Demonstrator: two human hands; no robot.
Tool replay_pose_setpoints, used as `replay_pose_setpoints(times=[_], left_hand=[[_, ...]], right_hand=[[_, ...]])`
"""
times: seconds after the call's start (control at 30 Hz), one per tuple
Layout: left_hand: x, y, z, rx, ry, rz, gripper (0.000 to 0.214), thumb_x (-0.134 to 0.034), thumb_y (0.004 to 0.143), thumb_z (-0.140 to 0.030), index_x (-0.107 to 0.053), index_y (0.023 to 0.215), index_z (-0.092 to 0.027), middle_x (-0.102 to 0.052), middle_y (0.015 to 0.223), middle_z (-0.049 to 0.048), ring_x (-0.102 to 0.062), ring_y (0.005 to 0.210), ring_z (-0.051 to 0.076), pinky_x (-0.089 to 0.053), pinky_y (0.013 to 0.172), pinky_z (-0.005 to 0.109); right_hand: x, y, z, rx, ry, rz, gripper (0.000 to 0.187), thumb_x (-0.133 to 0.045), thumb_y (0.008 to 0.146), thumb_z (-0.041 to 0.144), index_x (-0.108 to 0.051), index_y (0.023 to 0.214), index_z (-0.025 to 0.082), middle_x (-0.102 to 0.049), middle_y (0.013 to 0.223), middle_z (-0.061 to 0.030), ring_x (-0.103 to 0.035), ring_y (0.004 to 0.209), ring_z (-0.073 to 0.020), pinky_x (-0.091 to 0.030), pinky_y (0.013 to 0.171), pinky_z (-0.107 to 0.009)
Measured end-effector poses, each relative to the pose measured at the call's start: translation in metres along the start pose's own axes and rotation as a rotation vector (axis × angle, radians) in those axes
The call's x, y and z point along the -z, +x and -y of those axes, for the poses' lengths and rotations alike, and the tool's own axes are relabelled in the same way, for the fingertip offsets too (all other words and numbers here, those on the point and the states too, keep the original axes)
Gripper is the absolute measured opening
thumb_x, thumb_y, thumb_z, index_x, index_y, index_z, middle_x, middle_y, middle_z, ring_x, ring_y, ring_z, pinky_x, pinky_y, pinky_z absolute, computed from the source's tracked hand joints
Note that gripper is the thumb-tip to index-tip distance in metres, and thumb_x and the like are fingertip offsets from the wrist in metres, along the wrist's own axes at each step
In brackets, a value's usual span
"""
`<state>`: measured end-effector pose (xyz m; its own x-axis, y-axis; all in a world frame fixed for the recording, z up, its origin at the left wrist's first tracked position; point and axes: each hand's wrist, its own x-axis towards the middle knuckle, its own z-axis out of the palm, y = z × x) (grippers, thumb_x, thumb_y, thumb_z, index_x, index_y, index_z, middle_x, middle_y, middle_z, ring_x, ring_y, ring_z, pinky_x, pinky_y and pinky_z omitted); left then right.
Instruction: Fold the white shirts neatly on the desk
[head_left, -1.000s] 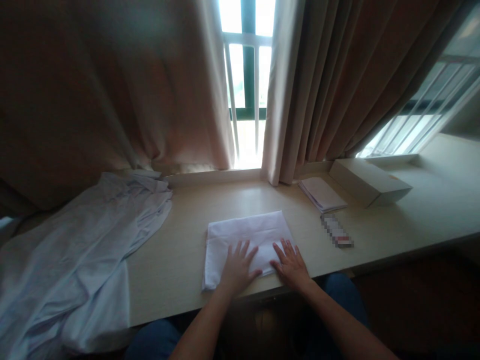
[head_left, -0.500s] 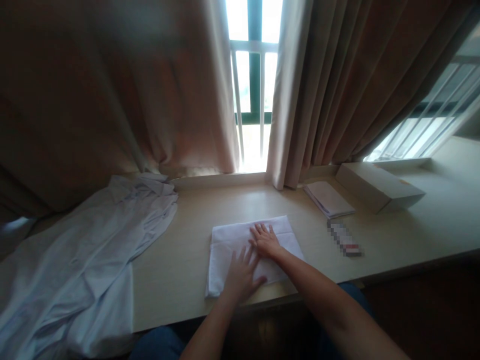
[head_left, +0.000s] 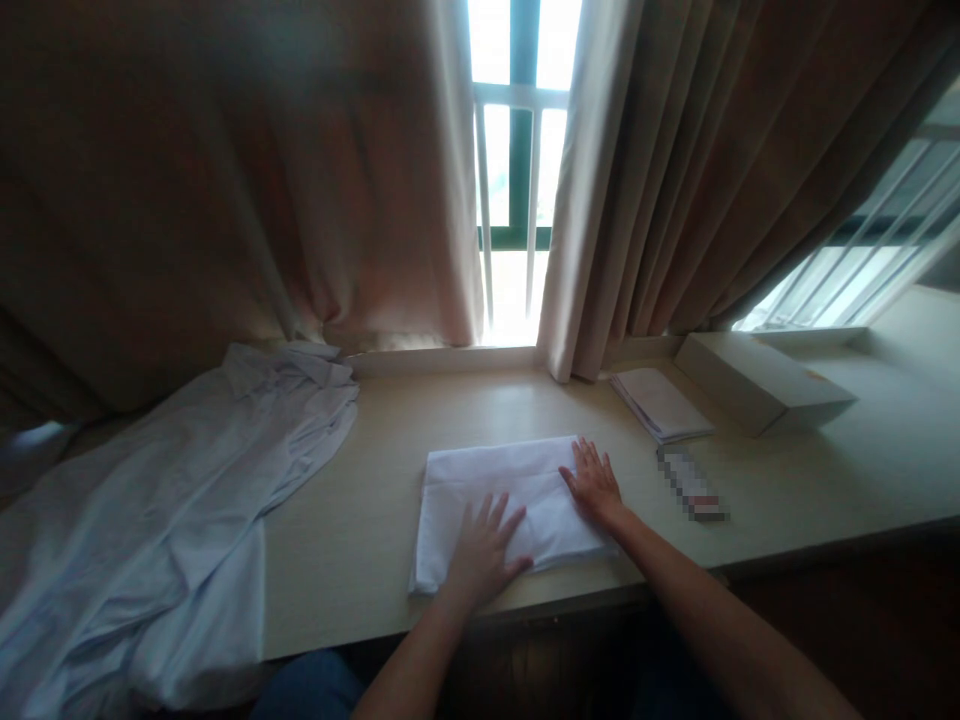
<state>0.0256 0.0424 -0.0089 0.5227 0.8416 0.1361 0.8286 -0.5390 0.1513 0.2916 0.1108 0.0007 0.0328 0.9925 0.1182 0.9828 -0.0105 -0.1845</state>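
your left hand, fingers apart on the folded cloth, your right hand, fingers apart at the cloth's edge, crumpled fabric left of both

A: What finish is seen on the folded white cloth?

B: A matt, mostly smooth face is shown, broken by a few soft creases.

A: And on the loose white cloth?

B: Thin-looking fabric is seen there, heavily wrinkled, with a faint sheen along its folds.

A: How is the tabletop surfaced?

B: Pale wood or a wood-like laminate is suggested; light is softly reflected by its smooth top.

A: The curtain, the box?

B: Heavy cloth, slightly satiny where lit; matt card is suggested by the box.
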Motion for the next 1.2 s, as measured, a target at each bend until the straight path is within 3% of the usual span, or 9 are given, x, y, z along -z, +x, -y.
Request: replay_pose_setpoints(times=[0.13, 0.23, 0.4, 0.5, 0.6, 0.7, 0.8, 1.07, 1.2], left_hand=[[-0.001, 0.001, 0.001, 0.0, 0.005, 0.022, 0.079, -0.04, 0.077, -0.075, -0.028, 0.146, -0.037, -0.019, 0.157, 0.0058, -0.013, 0.143, 0.035, -0.008, 0.111, 0.062], [-0.001, 0.001, 0.0, -0.004, 0.01, 0.029, 0.078, -0.038, 0.079, -0.074, -0.027, 0.146, -0.037, -0.019, 0.157, 0.0056, -0.012, 0.143, 0.034, -0.007, 0.111, 0.061], [0.007, 0.005, -0.002, 0.008, -0.009, 0.075, 0.077, -0.043, 0.077, -0.074, -0.033, 0.143, -0.037, -0.026, 0.154, 0.0062, -0.018, 0.141, 0.035, -0.011, 0.11, 0.061], [0.024, 0.026, 0.002, 0.048, -0.058, 0.09, 0.064, -0.043, 0.083, -0.065, -0.041, 0.139, -0.035, -0.042, 0.145, 0.0069, -0.036, 0.132, 0.03, -0.027, 0.108, 0.051], [0.045, 0.064, 0.014, 0.257, -0.03, 0.077, 0.055, -0.038, 0.09, -0.05, -0.038, 0.141, -0.027, -0.049, 0.132, 0.0119, -0.05, 0.118, 0.025, -0.04, 0.097, 0.039], [0.057, 0.101, 0.029, 0.409, 0.047, 0.175, 0.051, -0.037, 0.091, -0.045, -0.038, 0.139, -0.028, -0.051, 0.124, 0.0138, -0.056, 0.109, 0.025, -0.045, 0.087, 0.038], [0.053, 0.121, 0.04, 0.401, 0.046, 0.256, 0.05, -0.044, 0.087, -0.044, -0.043, 0.135, -0.029, -0.055, 0.116, 0.0136, -0.061, 0.097, 0.025, -0.048, 0.079, 0.038], [0.032, 0.125, 0.046, 0.327, 0.039, 0.298, 0.056, -0.036, 0.089, -0.042, -0.029, 0.144, -0.034, -0.054, 0.123, 0.0151, -0.061, 0.1, 0.027, -0.047, 0.083, 0.041], [0.034, 0.137, 0.05, 0.349, 0.036, 0.355, 0.057, -0.043, 0.085, -0.04, -0.036, 0.142, -0.033, -0.06, 0.117, 0.0156, -0.062, 0.098, 0.028, -0.048, 0.081, 0.041]], right_hand=[[-0.005, -0.036, 0.01, -0.106, 0.075, -0.025, 0.07, -0.032, 0.093, 0.054, -0.029, 0.147, 0.009, -0.025, 0.153, -0.0164, -0.023, 0.14, -0.0282, -0.017, 0.112, -0.044], [0.007, -0.041, 0.014, -0.251, 0.151, -0.063, 0.068, -0.046, 0.088, 0.049, -0.039, 0.141, 0.006, -0.043, 0.14, -0.0218, -0.043, 0.127, -0.0309, -0.033, 0.103, -0.04], [0.051, -0.021, 0.008, -0.458, 0.486, 0.168, 0.053, -0.068, 0.072, 0.042, -0.063, 0.114, 0.009, -0.068, 0.104, -0.0174, -0.062, 0.098, -0.031, -0.048, 0.08, -0.035], [0.068, -0.015, 0.006, -0.481, 0.625, 0.23, 0.04, -0.072, 0.068, 0.034, -0.069, 0.101, 0.01, -0.071, 0.085, -0.0114, -0.066, 0.085, -0.0283, -0.049, 0.068, -0.031], [0.074, -0.016, 0.007, -0.477, 0.635, 0.24, 0.033, -0.074, 0.066, 0.03, -0.071, 0.093, 0.011, -0.071, 0.075, -0.0091, -0.067, 0.078, -0.0272, -0.048, 0.062, -0.029], [0.074, -0.016, 0.007, -0.478, 0.633, 0.253, 0.032, -0.075, 0.064, 0.027, -0.072, 0.091, 0.013, -0.071, 0.072, -0.0074, -0.067, 0.076, -0.0265, -0.047, 0.061, -0.028], [0.072, -0.013, 0.004, -0.49, 0.62, 0.264, 0.034, -0.077, 0.061, 0.028, -0.073, 0.091, 0.014, -0.071, 0.072, -0.0075, -0.067, 0.078, -0.0269, -0.048, 0.062, -0.028], [0.047, -0.004, -0.005, -0.486, 0.459, 0.311, 0.042, -0.077, 0.06, 0.041, -0.072, 0.096, 0.019, -0.073, 0.083, -0.0089, -0.068, 0.085, -0.0268, -0.049, 0.067, -0.029], [0.034, -0.002, -0.011, -0.462, 0.384, 0.3, 0.05, -0.075, 0.06, 0.051, -0.071, 0.097, 0.017, -0.072, 0.095, -0.0128, -0.067, 0.09, -0.0285, -0.05, 0.069, -0.031]])
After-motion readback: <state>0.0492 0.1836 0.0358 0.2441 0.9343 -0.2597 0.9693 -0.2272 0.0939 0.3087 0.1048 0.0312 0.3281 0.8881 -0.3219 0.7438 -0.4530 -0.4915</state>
